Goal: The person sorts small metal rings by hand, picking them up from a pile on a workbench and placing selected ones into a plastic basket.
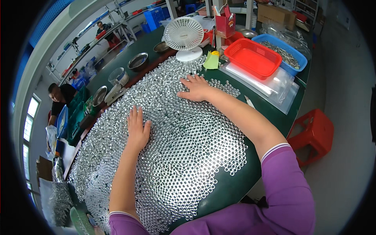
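Note:
A broad layer of small shiny metal nuts (pixel 184 149) covers the dark green table (pixel 235 184). My left hand (pixel 137 127) lies flat on the nuts near the middle of the layer, fingers slightly apart. My right hand (pixel 196 88) rests palm down on the nuts farther away, fingers spread, close to the layer's far right edge. Neither hand holds anything.
A white desk fan (pixel 184 37) stands beyond the nuts. To its right are a red basket (pixel 252 58), a blue basket with metal parts (pixel 288 53), and clear plastic bags (pixel 270 84). Metal bowls (pixel 138 60) line the far left edge. A red stool (pixel 313 131) stands right of the table. Another person (pixel 58 98) sits at left.

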Tool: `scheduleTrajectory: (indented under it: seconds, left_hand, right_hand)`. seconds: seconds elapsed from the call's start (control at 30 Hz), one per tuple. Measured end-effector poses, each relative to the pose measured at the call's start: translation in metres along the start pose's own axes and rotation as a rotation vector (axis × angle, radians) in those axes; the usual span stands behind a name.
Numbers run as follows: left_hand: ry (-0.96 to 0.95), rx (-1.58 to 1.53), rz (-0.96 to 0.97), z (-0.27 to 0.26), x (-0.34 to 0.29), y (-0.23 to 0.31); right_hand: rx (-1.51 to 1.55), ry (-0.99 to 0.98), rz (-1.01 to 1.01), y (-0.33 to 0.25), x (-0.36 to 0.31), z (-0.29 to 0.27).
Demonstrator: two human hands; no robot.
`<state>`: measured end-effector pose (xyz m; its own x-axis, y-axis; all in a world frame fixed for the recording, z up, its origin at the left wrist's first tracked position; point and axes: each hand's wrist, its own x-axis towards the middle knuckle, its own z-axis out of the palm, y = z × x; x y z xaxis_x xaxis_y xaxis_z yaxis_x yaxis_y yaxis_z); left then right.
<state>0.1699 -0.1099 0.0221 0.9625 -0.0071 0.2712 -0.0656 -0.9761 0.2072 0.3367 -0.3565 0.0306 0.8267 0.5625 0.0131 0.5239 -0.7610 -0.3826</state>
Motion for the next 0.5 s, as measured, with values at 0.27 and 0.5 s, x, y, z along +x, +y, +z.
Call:
scheduleTrajectory:
  seconds: [0.27,0.5]
  left_hand:
    - [-0.041,-0.084,0.11,0.047,0.077,0.043]
    - [0.005,0.026,0.257,0.05,0.087,0.04]
  right_hand:
    - [-0.121,-0.018,0.03,-0.012,0.002,0.015]
    - [-0.118,0.021,-0.103,-0.017,0.008,0.013]
